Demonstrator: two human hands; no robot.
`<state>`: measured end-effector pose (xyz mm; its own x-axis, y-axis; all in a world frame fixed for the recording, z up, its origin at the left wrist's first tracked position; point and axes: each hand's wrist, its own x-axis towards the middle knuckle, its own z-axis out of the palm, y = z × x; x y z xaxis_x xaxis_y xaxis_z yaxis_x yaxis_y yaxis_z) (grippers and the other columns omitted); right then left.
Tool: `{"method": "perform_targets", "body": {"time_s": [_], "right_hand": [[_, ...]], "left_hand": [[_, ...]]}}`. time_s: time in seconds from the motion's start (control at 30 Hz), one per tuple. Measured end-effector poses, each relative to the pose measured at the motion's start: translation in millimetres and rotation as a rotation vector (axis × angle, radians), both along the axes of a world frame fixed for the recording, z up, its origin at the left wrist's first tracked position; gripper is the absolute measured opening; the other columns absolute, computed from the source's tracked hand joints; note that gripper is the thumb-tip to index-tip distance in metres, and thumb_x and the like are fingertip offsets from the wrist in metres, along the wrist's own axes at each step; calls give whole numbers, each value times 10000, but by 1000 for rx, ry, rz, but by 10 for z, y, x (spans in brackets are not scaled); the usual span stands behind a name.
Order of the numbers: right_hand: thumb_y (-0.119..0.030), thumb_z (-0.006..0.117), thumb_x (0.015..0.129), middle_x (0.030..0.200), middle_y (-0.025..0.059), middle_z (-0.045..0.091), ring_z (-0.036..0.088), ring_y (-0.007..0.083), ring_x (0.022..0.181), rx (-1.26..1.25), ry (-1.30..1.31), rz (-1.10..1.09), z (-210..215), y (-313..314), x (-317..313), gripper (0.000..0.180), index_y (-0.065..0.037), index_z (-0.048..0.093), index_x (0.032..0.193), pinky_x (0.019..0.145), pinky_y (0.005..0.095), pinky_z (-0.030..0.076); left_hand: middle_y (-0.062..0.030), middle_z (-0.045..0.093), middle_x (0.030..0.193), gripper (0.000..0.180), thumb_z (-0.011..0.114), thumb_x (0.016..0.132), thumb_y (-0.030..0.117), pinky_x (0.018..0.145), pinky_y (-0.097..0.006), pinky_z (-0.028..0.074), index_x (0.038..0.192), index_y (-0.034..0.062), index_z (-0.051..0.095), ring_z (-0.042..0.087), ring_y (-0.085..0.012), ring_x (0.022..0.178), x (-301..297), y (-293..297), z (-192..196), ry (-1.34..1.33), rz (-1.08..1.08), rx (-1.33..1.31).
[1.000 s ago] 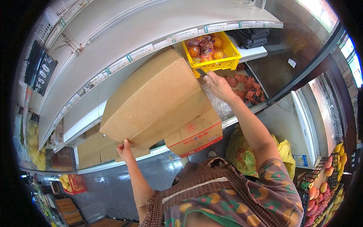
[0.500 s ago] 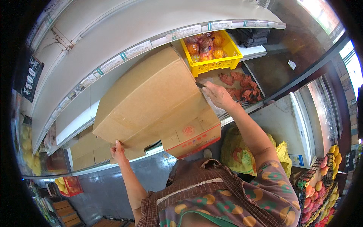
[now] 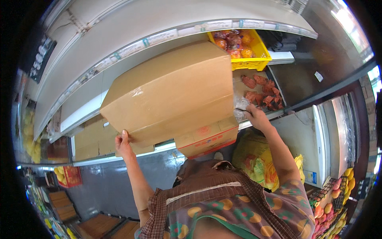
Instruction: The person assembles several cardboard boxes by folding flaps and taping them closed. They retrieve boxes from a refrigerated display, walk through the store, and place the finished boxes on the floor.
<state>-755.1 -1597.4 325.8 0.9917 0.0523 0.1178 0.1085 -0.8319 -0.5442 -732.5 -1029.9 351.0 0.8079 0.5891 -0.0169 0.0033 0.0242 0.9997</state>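
Observation:
A large brown cardboard box [image 3: 171, 95], opened out with its flaps folded along creases, lies tilted on the shelf in front of me. My left hand [image 3: 124, 144] pinches its near left corner, thumb on top. Just past the box's right edge, my right hand [image 3: 257, 118] is closed round a slim dark tool [image 3: 241, 110] that looks like a knife; its blade cannot be made out. A red-edged printed flap [image 3: 207, 139] of the box hangs over the shelf's front edge. Clear crumpled plastic [image 3: 240, 102] lies beside the tool.
Behind the box stands a yellow crate [image 3: 250, 64] of wrapped round fruit. Crumpled reddish paper [image 3: 262, 93] lies to its right. An upper shelf edge [image 3: 159, 36] runs overhead. Yellow bags [image 3: 254, 161] sit below my right arm. More cardboard [image 3: 89, 139] lines the shelf at left.
My right hand and the tool have moved right and nearer to me, off the box's right edge. The box's right end has turned and risen slightly. My left hand stays at its corner.

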Motion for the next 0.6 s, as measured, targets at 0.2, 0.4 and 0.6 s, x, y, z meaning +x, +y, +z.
{"method": "perform_targets", "body": {"time_s": [0.2, 0.4, 0.6], "right_hand": [[-238, 507, 973, 666, -17, 508, 459, 72, 592, 398, 170, -442, 680, 11, -245, 248, -13, 596, 919, 541, 257, 392], [-22, 545, 899, 776, -3, 519, 494, 61, 691, 577, -1, 132, 2066, 973, -139, 123, 3, 585, 1013, 617, 205, 419], [-61, 620, 798, 1159, 133, 583, 608, 322, 992, 78, -535, 1082, 2809, 3023, 106, 266, -34, 610, 1062, 833, 378, 513]], "left_hand": [[28, 600, 823, 77, 693, 834, 92, 751, -227, 390, 887, 70, 642, 507, -62, 793, -454, -161, 551, 129, -87, -23], [34, 598, 748, 74, 633, 870, 83, 627, -207, 401, 901, 19, 653, 487, -50, 670, -907, -469, 1206, 94, -32, 100], [15, 632, 873, 124, 594, 890, 66, 657, -215, 459, 1002, 24, 629, 561, -60, 767, -1197, -652, 1463, 36, -163, -122]]}}
